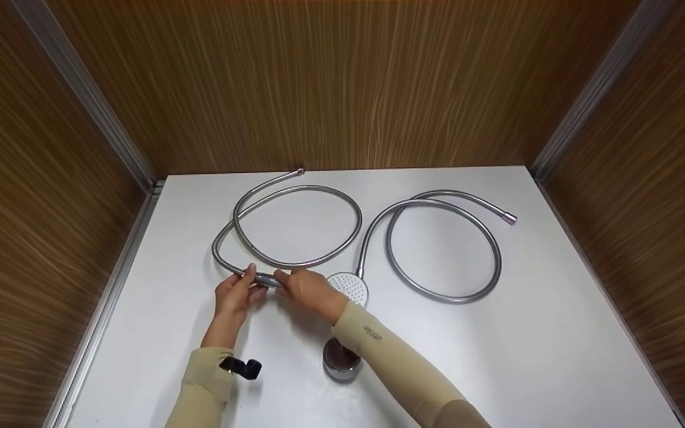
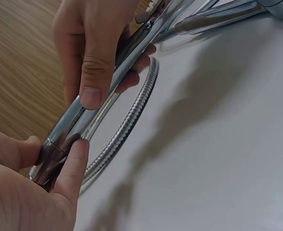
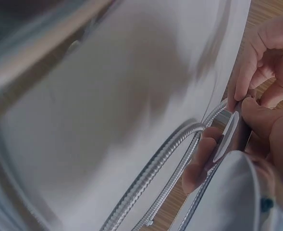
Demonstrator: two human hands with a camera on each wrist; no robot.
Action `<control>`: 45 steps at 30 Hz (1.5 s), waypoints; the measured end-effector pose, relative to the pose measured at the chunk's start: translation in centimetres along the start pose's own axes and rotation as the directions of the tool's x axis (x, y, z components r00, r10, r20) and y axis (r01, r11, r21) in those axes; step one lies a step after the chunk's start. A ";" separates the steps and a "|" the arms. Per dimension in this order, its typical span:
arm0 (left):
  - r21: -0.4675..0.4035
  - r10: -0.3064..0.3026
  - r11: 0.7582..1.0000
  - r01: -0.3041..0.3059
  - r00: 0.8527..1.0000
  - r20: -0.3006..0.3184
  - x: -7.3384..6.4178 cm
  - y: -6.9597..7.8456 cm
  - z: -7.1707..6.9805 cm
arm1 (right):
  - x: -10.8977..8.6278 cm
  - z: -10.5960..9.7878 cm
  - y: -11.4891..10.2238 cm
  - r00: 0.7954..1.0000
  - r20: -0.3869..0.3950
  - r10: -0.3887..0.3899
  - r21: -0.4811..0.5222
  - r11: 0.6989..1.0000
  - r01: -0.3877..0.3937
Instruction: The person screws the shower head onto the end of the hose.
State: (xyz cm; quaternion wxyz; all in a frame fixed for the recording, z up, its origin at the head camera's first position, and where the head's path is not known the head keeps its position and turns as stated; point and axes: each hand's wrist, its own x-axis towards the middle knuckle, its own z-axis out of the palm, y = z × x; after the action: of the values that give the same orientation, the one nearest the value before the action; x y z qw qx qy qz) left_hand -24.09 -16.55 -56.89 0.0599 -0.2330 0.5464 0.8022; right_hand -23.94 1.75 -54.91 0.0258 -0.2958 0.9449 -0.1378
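A chrome hand shower (image 1: 351, 286) with a white, dotted face is in my right hand (image 1: 311, 290), which grips its handle (image 2: 127, 65). At the handle's lower end my left hand (image 1: 236, 298) pinches the metal hose nut (image 2: 52, 163) between thumb and fingers. From there a ribbed metal shower hose (image 1: 319, 261) runs left and loops across the table, its free end pointing to the back. The nut meets the handle in line; how far it is threaded I cannot tell. In the right wrist view both hands meet at this joint.
A second shower head (image 1: 342, 362), chrome with a dark underside, lies partly hidden under my right forearm. Another looped grey hose (image 1: 500, 261) lies to the right, its free end at the back right. Wood-grain panels (image 1: 342, 89) enclose the white table (image 1: 556, 356) at the back and sides.
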 end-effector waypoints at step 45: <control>0.040 -0.001 0.999 0.006 0.993 -0.116 1.0 -0.6 -3.8 | 3.2 2.5 -2.0 0.990 0.138 -0.009 0.084 0.996 -0.003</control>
State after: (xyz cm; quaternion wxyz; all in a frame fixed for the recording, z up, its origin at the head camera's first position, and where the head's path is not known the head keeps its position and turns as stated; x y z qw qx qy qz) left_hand -23.60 -19.91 -59.00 0.0343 -0.2790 0.5646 0.7760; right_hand -25.15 -2.24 -56.61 0.1035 -0.3047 0.9338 -0.1567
